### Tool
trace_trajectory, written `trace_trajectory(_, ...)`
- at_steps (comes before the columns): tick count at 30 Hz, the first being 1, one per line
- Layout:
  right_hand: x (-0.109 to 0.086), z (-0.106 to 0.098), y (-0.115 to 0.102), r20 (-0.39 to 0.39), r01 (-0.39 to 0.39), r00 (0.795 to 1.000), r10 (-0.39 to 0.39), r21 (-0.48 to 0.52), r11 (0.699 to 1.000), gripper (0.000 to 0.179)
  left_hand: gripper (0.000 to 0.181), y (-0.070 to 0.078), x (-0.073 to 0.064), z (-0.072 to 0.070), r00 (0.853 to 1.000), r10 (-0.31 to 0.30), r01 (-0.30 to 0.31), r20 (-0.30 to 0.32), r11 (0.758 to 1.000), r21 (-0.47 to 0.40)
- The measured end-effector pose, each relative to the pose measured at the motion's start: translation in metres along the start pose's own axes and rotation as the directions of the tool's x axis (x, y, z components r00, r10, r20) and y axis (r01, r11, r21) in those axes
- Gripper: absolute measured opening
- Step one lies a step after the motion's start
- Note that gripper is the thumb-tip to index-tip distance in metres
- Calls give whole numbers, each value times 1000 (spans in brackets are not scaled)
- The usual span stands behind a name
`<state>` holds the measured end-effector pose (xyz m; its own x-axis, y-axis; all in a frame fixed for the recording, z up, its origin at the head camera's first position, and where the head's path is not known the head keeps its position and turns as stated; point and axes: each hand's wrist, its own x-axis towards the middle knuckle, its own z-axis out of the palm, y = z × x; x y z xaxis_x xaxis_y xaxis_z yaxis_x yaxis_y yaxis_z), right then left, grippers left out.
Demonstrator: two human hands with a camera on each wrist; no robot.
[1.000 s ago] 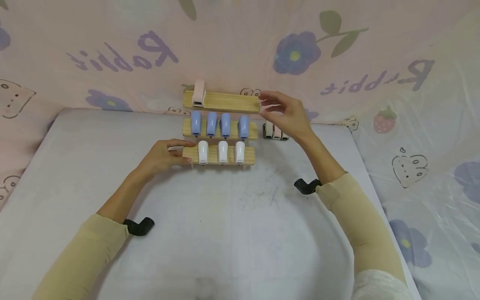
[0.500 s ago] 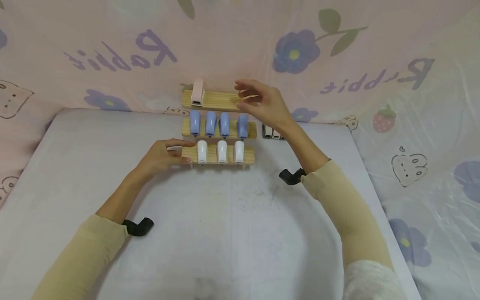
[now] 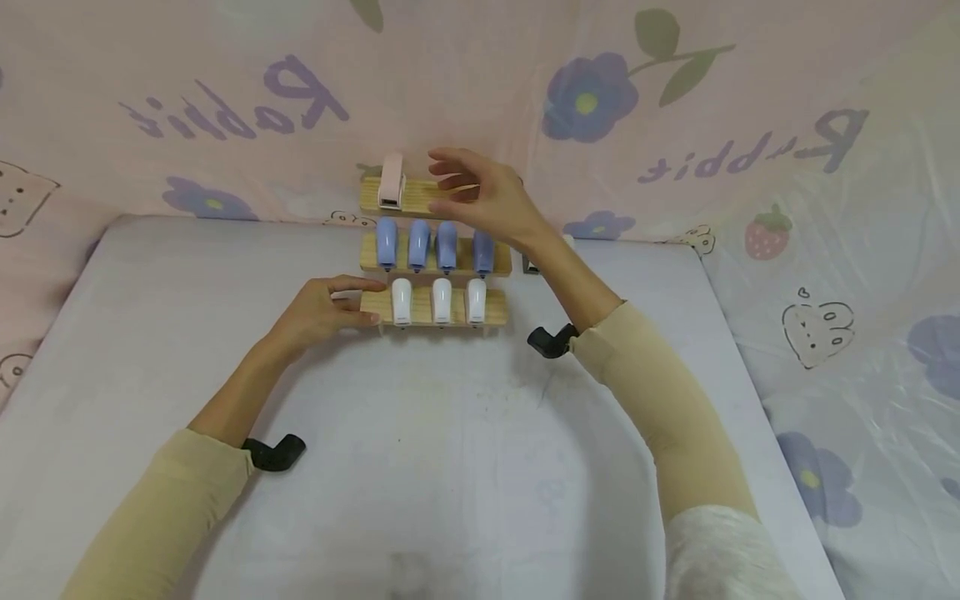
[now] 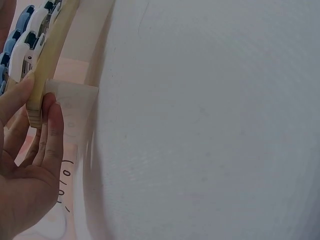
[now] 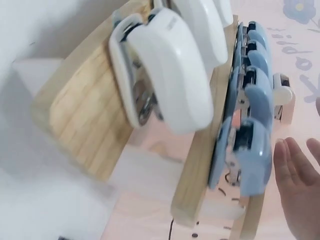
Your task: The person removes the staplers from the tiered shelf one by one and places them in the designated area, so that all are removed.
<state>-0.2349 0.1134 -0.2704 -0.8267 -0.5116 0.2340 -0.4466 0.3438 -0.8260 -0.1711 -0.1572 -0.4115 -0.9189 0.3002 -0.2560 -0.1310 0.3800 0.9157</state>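
Note:
A three-tier wooden display rack (image 3: 491, 310) stands at the back of the table. White mini staplers (image 3: 442, 302) sit on its front board, several blue mini staplers (image 3: 386, 243) on the middle one. At the left of the top board stands a pale pink stapler-like piece (image 3: 391, 181). My left hand (image 3: 318, 315) pinches the left end of the front board, as the left wrist view shows. My right hand (image 3: 487, 196) holds nothing visible, fingers loosely bent, over the top board just right of the pink piece. It hides that board's right part.
Behind my right forearm, a dark holder (image 3: 531, 263) with pale pieces shows partly at the rack's right. A patterned curtain (image 3: 450, 75) rises directly behind the rack. Black curved pieces (image 3: 277, 452) stick out at both wrists.
My right hand has moved left along the top board toward the pink piece, and its forearm now covers most of the dark holder. My left hand keeps its place.

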Motion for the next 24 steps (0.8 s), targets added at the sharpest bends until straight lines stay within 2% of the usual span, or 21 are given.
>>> trace_trajectory(4, 6, 7, 1, 10, -48, 999, 48, -22, 999, 64, 56, 1, 0, 1, 1000, -7, 7, 2, 1000, 1)
trace_trajectory(11, 17, 16, 4, 18, -66, 998, 67, -44, 997, 65, 58, 0, 0, 1, 1000, -11, 11, -8, 1000, 12)
trace_trajectory(14, 17, 18, 4, 28, -86, 996, 87, -35, 996, 67, 59, -2, 0, 2, 1000, -4, 4, 10, 1000, 23)
trace_trajectory(19, 30, 24, 23, 31, -72, 997, 73, -20, 997, 70, 58, -3, 0, 2, 1000, 13, -13, 7, 999, 36)
trace_trajectory(24, 45, 29, 37, 28, -75, 997, 76, -56, 996, 73, 59, -2, 0, -1, 1000, 7, -7, 3, 999, 31)
